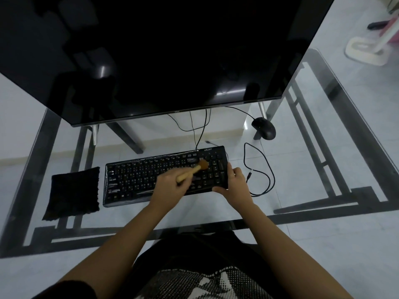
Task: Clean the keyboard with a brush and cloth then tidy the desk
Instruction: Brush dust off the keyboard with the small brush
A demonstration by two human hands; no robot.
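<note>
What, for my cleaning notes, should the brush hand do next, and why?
Probably sweep the brush leftward along the rows: the left hand holds it with bristles on the right-end keys of the keyboard, the right hand steadies that end, and the cloth lies untouched beside the left end.

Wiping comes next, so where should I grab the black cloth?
The cloth lies flat on the glass desk, left of the keyboard, so only its edges offer a hold: probably pinch a near corner from above.
</note>
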